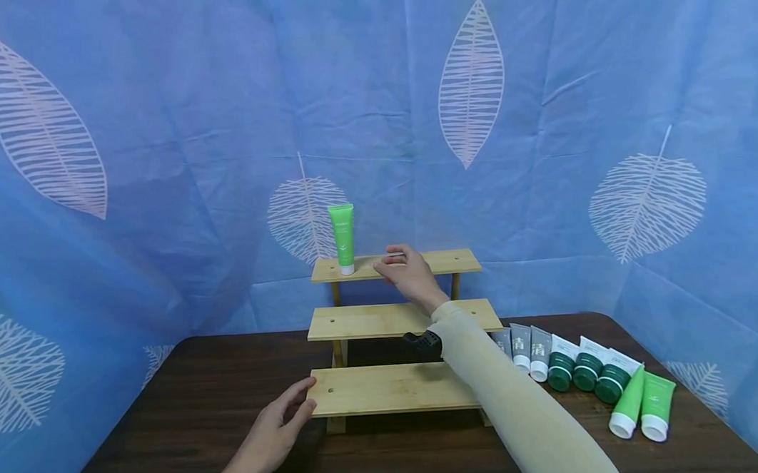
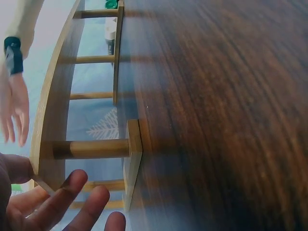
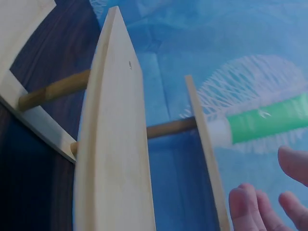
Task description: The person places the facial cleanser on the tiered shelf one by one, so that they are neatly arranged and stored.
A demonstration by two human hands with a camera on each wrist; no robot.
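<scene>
- A green squeeze tube point(image 1: 343, 235) stands cap-down on the wooden stand's top tier point(image 1: 452, 261), mid-frame.
- The right hand point(image 1: 412, 274), just right of it, holds nothing, digits loosely parted.
- The left hand point(image 1: 270, 431) touches the lowest tier's point(image 1: 393, 389) left end; pinching or not, I cannot tell.
- Apparently setting out tubes; next calls for reaching lower right, to two green tubes point(image 1: 658, 402).

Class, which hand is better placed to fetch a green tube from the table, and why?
Likely the right hand: it looks empty, and the green tubes lie on its side of the table. The left hand, farther away, grips the bottom shelf.
</scene>
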